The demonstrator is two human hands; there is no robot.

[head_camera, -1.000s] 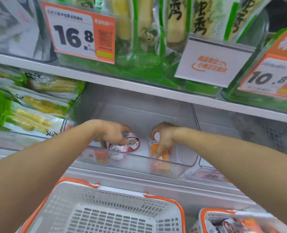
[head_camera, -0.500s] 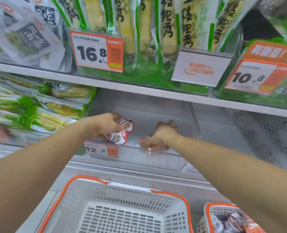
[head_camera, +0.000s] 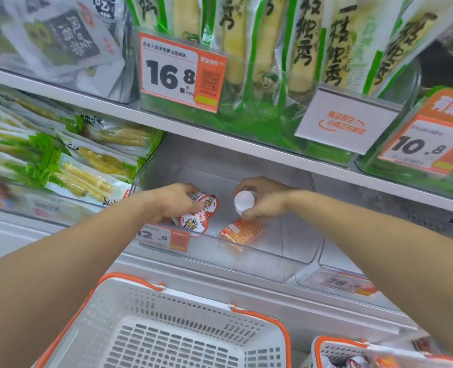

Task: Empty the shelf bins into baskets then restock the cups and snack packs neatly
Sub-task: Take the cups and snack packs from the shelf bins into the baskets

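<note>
Cups, 2 (head_camera: 200, 214) gripped in left hand (head_camera: 176, 201), right hand (head_camera: 266, 201) fingers curled round white cup (head_camera: 244, 201), both arms outstretched

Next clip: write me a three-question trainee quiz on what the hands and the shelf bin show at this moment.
1. True or false: the left hand grips two red-lidded cups.
2. Which hand holds a cup with its white base facing the camera?
3. What lies in the clear bin below the right hand? A) orange snack pack B) green corn pack C) price tag

Key: 1 true; 2 right; 3 A. The white basket waits below.
</note>
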